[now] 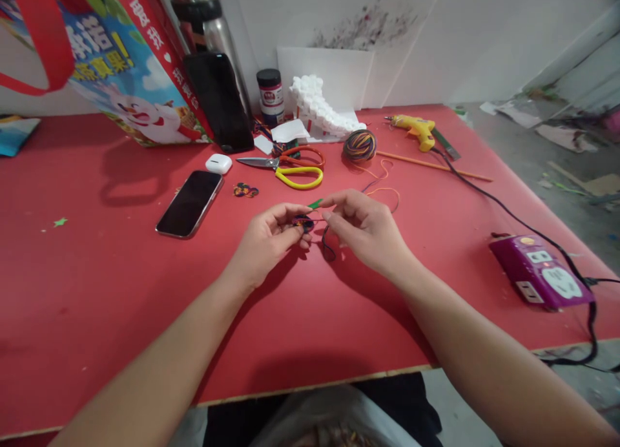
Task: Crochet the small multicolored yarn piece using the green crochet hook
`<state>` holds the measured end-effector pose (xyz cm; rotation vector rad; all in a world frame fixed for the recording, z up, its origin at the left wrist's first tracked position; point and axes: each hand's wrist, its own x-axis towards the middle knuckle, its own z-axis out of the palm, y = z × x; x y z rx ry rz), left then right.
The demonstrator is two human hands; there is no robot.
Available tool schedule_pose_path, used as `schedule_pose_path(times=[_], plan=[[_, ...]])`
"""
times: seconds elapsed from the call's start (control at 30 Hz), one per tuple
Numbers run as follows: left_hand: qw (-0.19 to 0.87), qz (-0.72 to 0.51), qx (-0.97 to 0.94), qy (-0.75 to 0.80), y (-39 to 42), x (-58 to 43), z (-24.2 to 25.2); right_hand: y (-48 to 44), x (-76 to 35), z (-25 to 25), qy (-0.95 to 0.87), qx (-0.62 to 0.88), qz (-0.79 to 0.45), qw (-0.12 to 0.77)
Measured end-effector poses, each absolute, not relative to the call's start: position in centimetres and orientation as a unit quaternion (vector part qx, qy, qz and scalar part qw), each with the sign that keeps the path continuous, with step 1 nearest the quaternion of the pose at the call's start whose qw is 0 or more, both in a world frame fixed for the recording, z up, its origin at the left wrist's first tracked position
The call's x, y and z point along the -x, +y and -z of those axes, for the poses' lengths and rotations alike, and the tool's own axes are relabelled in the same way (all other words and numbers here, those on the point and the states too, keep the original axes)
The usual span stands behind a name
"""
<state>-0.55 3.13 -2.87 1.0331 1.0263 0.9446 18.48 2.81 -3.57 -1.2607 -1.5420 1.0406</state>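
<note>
Over the middle of the red table point(145, 343), my left hand point(271, 237) pinches a small crocheted piece point(303, 223) of dark multicoloured yarn between thumb and fingers. Close beside it, my right hand point(365, 227) has its fingers closed on a slim green crochet hook point(314, 204), mostly hidden by the fingers. A dark loop of yarn point(329, 250) hangs below the right fingertips. Orange yarn point(387, 190) trails on the table from a multicoloured yarn ball point(360, 145) behind the right hand. Another small crocheted piece point(245, 190) lies left of the hands.
Scissors point(298, 176), a phone point(190, 203) and a white earphone case point(219, 163) lie ahead. Behind stand another phone point(219, 101), a gift bag point(140, 79), a jar point(270, 97) and a white model point(322, 104). A glue gun point(414, 129) and purple power box point(540, 272) with cables are right.
</note>
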Motion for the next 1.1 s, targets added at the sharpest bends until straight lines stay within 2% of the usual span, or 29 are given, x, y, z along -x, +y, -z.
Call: schedule_pose_path(times=[0.37,0.67,1.1], plan=[[0.646,-0.402,-0.488,0.427,3.1,0.8,3.2,2.9,-18.4,4.0,-0.646,0.489,-0.460,0.363],[0.620,-0.422,-0.472,0.463,3.1,0.6,2.6,3.3,-19.3,2.7,-0.589,0.504,-0.461,0.432],[0.601,-0.435,-0.473,0.475,3.1,0.6,3.2,3.4,-19.2,2.8,-0.583,0.503,-0.458,0.444]])
